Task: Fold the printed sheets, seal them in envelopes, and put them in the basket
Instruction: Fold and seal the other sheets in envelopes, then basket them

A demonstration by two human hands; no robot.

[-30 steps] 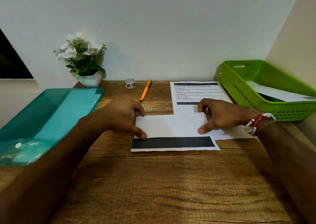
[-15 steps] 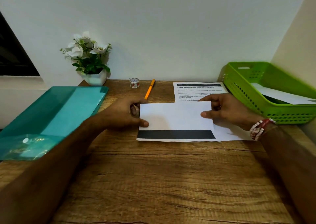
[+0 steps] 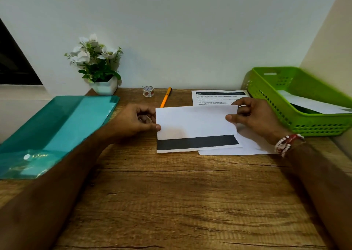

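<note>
A folded printed sheet [image 3: 196, 124] is held between both hands above the middle of the wooden table [image 3: 181, 192]. Its blank white panel is turned towards the camera, and a black band is seen along its lower part. The left edge of the sheet is pinched by the left hand [image 3: 133, 122], with the thumb laid on the front face and the curled fingers behind it. The right edge is pinched in the same way by the right hand [image 3: 255, 118], thumb in front and fingers behind. A beaded bracelet [image 3: 287, 143] is worn on the right wrist.

A second printed sheet [image 3: 215, 97] lies flat on the table, partly covered by the held sheet and the right hand; its headed top is seen beyond them. Whether the two sheets touch cannot be told.

The green basket [image 3: 297, 124] stands at the right edge of the table, just beside the right hand, and a white paper [image 3: 312, 105] lies in it. At the back, an orange pen [image 3: 165, 99] and a tape roll [image 3: 148, 91] are placed near a potted plant [image 3: 104, 86]. A teal folder [image 3: 57, 127] is laid at the left.
</note>
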